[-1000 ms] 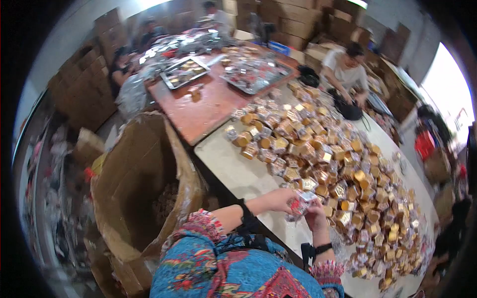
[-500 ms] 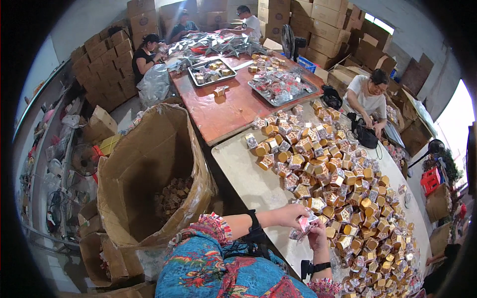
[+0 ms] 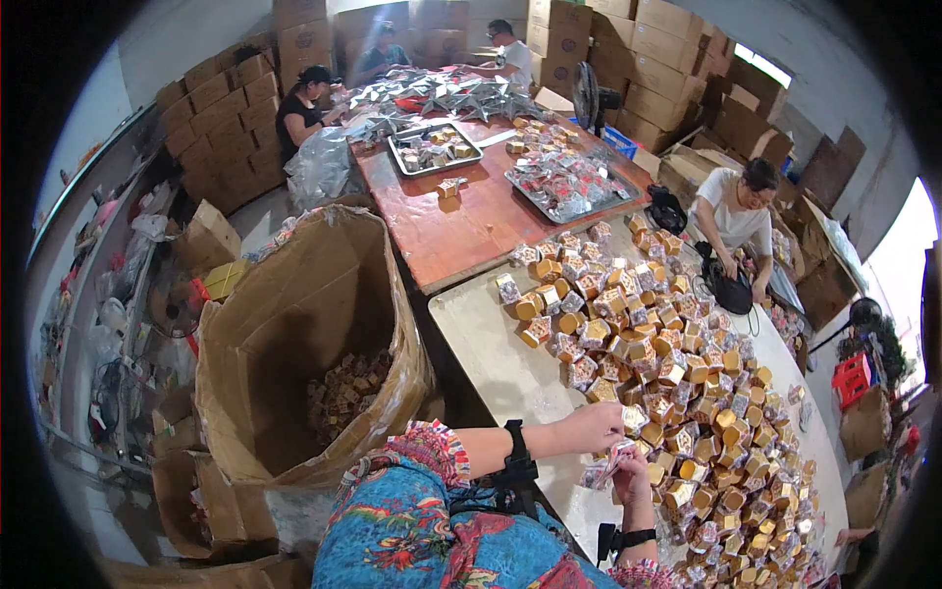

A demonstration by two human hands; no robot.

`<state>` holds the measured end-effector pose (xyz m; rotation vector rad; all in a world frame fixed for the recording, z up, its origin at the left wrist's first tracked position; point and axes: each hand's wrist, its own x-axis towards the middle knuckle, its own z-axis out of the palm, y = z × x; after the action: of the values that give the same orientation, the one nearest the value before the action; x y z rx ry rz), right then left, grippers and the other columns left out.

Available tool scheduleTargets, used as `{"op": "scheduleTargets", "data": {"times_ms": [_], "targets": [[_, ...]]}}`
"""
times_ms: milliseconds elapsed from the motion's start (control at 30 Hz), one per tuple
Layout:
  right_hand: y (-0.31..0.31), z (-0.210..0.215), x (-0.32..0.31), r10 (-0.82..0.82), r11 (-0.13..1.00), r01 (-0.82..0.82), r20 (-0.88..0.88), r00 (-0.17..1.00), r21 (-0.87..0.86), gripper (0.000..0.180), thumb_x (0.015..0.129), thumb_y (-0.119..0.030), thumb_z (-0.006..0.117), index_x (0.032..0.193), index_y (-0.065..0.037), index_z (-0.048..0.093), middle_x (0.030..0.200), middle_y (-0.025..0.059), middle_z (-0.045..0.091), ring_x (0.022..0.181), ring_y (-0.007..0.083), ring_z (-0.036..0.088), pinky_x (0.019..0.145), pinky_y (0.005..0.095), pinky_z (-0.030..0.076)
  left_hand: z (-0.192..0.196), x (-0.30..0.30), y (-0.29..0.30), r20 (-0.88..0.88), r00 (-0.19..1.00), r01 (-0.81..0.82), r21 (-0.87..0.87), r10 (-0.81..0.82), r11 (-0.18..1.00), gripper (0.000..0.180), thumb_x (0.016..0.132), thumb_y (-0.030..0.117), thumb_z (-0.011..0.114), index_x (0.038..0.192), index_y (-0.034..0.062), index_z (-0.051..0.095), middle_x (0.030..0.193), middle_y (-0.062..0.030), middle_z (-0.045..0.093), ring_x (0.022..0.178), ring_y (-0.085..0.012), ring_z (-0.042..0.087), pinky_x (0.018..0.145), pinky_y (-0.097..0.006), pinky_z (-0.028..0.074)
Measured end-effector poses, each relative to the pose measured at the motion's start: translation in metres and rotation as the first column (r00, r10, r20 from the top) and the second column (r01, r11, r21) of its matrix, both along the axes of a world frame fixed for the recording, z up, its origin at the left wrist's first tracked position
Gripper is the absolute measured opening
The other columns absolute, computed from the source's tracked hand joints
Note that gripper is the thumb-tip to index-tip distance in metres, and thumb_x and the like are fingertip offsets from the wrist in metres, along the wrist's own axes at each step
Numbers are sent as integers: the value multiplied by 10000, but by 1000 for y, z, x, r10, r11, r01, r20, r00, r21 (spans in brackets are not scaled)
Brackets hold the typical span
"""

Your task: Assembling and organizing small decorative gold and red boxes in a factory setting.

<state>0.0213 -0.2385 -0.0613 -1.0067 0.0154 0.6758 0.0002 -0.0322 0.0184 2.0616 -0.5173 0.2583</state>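
Note:
My right hand (image 3: 633,480) is closed on a crumpled clear plastic wrapper (image 3: 604,465) with pink and white in it, held over the pale table top. Just above it, my left hand (image 3: 593,429) has its fingers drawn together. Its fingertips are close to a small gold-and-white piece (image 3: 634,419) at the pile's near left edge; whether they touch it or pinch something else is hidden. To the right spreads a big pile of small gold house-shaped pieces (image 3: 702,393), many in clear wrapping.
A large open carton (image 3: 294,324) with similar pieces at its bottom stands left of the pale table (image 3: 520,378). Beyond, a red-brown table (image 3: 432,236) bears metal trays (image 3: 432,168) and silver stars (image 3: 471,98). Several other people (image 3: 731,211) sit around the tables.
My hands have moved slightly apart, the left now above the right, which keeps the wrapper. The whole view has shifted a little, moving the scene right and down.

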Motion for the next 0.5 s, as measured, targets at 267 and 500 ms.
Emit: {"op": "scheduleTargets", "data": {"times_ms": [267,500], "targets": [[-53,24,4,-207,873,290,240,948,-392,371,819,-129,581,1152,-34,446,908,40,561,782,115,555,653,233,435,20,27,-13,-320,946,-49,-291,-49,955,152,749,150,630,692,17,585,589,2,523,587,-62,470,540,-244,394],[-197,-15,-57,-338,201,603,523,783,-772,148,770,-140,598,807,-2,634,655,64,602,599,123,588,542,254,462,43,34,-24,-469,869,-24,-360,-159,933,154,824,110,582,862,-27,642,697,-2,603,594,-47,491,547,-191,392]]}}
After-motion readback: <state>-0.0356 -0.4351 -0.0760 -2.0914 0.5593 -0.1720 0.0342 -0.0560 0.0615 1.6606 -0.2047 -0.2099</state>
